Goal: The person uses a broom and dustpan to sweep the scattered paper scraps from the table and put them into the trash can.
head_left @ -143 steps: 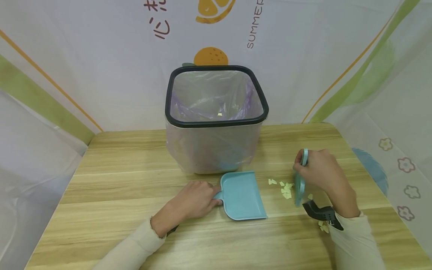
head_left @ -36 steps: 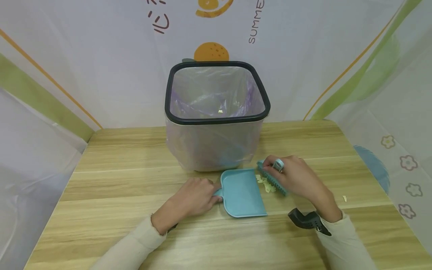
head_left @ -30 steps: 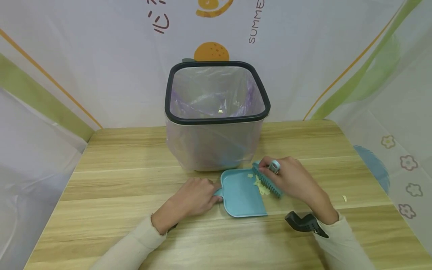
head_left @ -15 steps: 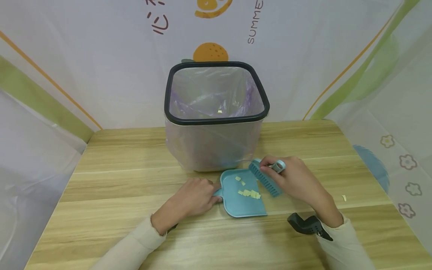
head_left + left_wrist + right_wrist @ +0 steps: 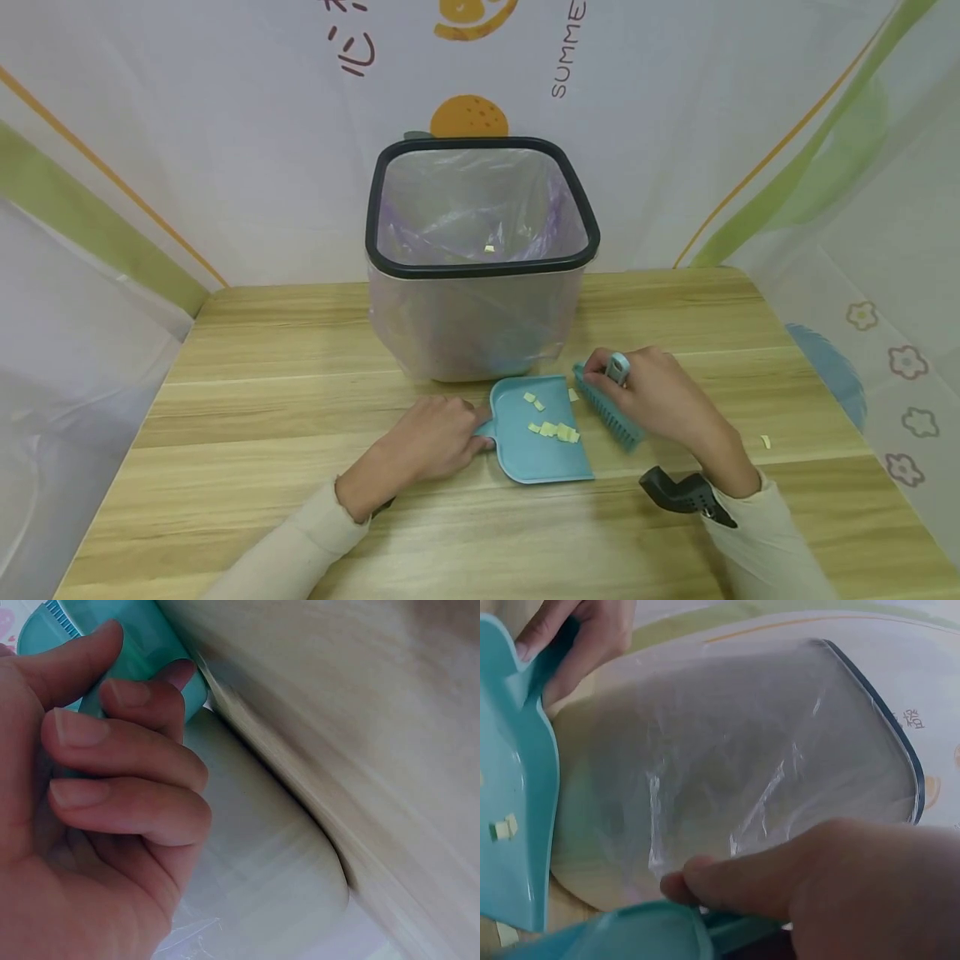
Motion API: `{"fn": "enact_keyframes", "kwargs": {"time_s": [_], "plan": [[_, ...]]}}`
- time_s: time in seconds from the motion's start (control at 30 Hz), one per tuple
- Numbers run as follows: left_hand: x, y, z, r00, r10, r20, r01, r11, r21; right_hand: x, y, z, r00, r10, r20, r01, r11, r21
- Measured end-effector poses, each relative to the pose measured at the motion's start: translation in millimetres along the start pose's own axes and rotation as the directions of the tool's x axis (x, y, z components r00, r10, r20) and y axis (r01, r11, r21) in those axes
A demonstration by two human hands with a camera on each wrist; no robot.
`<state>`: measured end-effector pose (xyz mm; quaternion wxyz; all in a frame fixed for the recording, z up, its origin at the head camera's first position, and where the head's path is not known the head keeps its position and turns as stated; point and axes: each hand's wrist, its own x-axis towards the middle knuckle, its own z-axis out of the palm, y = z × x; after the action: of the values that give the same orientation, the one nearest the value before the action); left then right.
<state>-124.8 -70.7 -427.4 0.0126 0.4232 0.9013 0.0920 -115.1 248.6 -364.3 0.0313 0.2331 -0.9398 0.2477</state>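
My left hand (image 5: 431,439) grips the short handle of a light blue dustpan (image 5: 528,454), which lies on the table with its straight edge facing right. Several small pale yellow paper scraps (image 5: 564,432) lie in the pan. One more scrap (image 5: 573,395) sits on the wood just off the pan's lip. To the right of it, my right hand (image 5: 660,392) holds a light blue brush (image 5: 609,417) by its handle, bristles turned toward the pan. In the left wrist view, the fingers (image 5: 127,742) curl around the dustpan handle.
Behind the dustpan stands a trash bin (image 5: 480,325) with a black rim and a clear liner; a yellow scrap shows inside. Another scrap (image 5: 766,441) lies far right on the wooden table (image 5: 262,400). Printed curtains (image 5: 660,125) surround the back and sides.
The brush moved left over the lip, sweeping scraps from the table into the dustpan, then drew back right. The left hand and dustpan stayed almost still.
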Motion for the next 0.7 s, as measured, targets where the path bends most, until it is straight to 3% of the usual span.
{"fn": "enact_keyframes", "kwargs": {"time_s": [0.17, 0.33, 0.7], "plan": [[-0.4, 0.2, -0.8, 1.0, 0.005, -0.005, -0.005, 1.0, 0.0, -0.6, -1.2, 2.2, 0.999, -0.018, 0.038, 0.014, 0.994, 0.104], [-0.4, 0.1, -0.7, 1.0, 0.004, -0.003, -0.004, 1.0, 0.004, -2.7, -1.2, -2.1, 0.998, -0.05, 0.022, 0.046, 0.988, 0.146], [-0.3, -0.3, -1.4, 1.0, 0.001, 0.013, -0.001, 1.0, -0.005, -3.6, 2.4, -11.3, 0.999, -0.014, -0.049, 0.01, 0.997, -0.076]]}}
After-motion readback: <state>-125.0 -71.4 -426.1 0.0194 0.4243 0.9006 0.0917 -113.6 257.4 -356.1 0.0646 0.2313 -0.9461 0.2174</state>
